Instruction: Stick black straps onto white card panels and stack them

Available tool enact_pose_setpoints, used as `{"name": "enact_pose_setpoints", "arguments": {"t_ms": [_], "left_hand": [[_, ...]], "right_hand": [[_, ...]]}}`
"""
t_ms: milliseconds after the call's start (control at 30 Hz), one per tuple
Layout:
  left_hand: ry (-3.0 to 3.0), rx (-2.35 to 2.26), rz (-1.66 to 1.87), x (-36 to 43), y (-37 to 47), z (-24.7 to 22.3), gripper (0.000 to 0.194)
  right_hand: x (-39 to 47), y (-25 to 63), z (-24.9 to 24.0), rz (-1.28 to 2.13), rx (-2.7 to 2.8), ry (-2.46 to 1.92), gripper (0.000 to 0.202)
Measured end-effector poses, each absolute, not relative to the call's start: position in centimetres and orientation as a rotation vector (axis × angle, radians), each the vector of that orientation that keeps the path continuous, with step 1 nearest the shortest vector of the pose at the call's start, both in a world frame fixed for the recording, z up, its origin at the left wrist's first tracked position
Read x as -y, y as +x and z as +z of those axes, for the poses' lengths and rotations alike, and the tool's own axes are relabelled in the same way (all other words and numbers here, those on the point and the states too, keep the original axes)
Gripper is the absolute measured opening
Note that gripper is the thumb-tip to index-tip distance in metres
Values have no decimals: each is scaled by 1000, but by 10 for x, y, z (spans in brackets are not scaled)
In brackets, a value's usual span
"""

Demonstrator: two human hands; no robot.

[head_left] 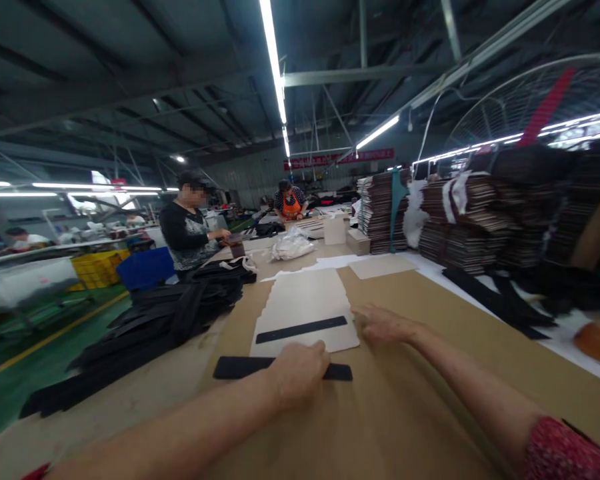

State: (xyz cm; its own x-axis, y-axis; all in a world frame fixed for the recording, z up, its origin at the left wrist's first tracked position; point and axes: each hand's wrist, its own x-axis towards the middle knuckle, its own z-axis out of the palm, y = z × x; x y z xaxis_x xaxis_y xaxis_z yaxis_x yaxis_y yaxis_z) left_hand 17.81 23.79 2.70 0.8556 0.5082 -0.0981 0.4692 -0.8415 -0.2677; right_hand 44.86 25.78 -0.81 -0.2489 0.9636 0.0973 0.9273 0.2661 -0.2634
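Observation:
My left hand (300, 373) is closed over a dark strip (240, 367) that lies across the brown board in front of me. Beyond it, a second dark strip (303, 329) lies on off-white sheets (307, 293) with uneven side edges. At the right edge of these sheets is my right hand (385, 324), its fingers stretched towards them. The fingertips are slightly blurred, and I cannot tell whether they press on the edge. Nothing shows in that hand.
Black fabric strips (180, 307) are heaped along the left side. A clear plastic bag (293, 244) lies farther back. Tall stacks of dark pieces (380, 213) stand at the right. One person (187, 227) works at the left, another (290, 200) at the back.

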Motion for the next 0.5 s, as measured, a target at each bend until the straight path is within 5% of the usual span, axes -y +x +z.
{"name": "enact_pose_setpoints", "arguments": {"t_ms": [133, 333, 500], "left_hand": [[-3080, 581, -24, -224, 198, -16, 48], [-3191, 633, -294, -233, 187, -45, 67], [-3120, 467, -408, -238, 184, -42, 57]], "right_hand": [[-254, 508, -22, 151, 2104, -2038, 48], [-275, 592, -60, 109, 1764, -2343, 57], [-325, 639, -62, 112, 1519, -2479, 60]]}}
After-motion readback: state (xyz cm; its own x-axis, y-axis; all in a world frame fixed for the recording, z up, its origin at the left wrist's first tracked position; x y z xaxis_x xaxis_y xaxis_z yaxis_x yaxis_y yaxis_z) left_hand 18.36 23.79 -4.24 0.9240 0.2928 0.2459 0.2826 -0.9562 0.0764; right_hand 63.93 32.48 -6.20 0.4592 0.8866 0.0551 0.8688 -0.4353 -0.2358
